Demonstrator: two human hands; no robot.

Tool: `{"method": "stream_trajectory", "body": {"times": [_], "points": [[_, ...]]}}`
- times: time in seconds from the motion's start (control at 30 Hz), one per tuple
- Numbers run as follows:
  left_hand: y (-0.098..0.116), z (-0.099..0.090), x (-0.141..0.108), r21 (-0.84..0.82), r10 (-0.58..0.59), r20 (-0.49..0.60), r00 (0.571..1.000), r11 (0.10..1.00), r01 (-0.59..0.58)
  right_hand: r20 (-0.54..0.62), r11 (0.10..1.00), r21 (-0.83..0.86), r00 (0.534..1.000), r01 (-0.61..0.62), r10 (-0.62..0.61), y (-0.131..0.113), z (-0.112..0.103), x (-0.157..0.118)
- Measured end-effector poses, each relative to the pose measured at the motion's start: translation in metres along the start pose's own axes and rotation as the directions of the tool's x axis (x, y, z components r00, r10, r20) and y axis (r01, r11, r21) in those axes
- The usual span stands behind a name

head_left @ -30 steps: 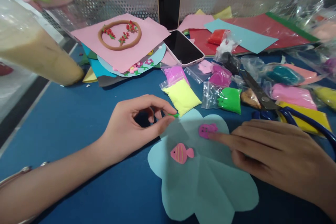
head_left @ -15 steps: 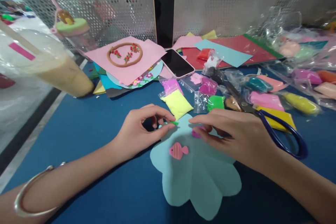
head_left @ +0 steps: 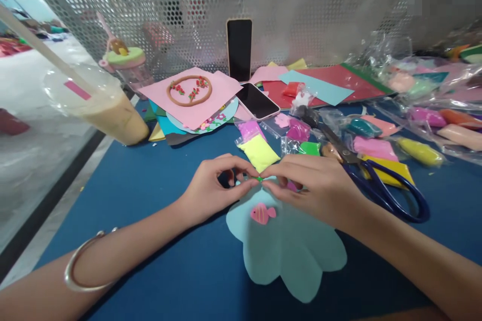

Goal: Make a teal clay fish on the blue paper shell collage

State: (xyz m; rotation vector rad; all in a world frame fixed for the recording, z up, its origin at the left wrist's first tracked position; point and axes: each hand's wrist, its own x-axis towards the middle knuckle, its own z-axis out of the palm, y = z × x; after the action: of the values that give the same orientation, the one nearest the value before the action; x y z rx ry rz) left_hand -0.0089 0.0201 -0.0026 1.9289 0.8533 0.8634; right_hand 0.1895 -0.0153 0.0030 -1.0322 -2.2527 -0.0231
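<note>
Above the top of a light-blue scalloped paper [head_left: 301, 261], my left hand [head_left: 220, 183] pinches a small bit of green clay [head_left: 259, 179] between thumb and fingertips. My right hand [head_left: 312, 178] meets it there, its thumb and forefinger closed on the same green bit. A pink clay fish [head_left: 262, 213] with yellowish stripes lies flat on the paper, just below the fingertips. Part of a magenta clay shape [head_left: 292, 186] shows behind my right fingers; the rest of it is hidden. A bag of yellow clay [head_left: 259, 153] lies right beyond my fingertips.
Blue-handled scissors [head_left: 395, 195] lie right of my right hand among several clay packets [head_left: 374, 148]. A drink cup [head_left: 120, 120] stands at the left. Pink paper with a brown clay ring [head_left: 188, 104], a lying phone [head_left: 258, 101] and an upright phone [head_left: 239, 50] are at the back.
My right hand has moved left to join my left fingertips and now grips the green clay too. The camera view has shifted slightly, moving the scene within the picture.
</note>
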Motion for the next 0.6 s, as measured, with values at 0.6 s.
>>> {"method": "stream_trajectory", "body": {"times": [0.6], "points": [[-0.0014, 0.0008, -0.0007, -0.019, -0.008, -0.005, 1.0, 1.0, 0.008, -0.048, 1.0, 0.017, 0.999, -0.006, 0.007, 0.0007, 0.0035, -0.0013]]}}
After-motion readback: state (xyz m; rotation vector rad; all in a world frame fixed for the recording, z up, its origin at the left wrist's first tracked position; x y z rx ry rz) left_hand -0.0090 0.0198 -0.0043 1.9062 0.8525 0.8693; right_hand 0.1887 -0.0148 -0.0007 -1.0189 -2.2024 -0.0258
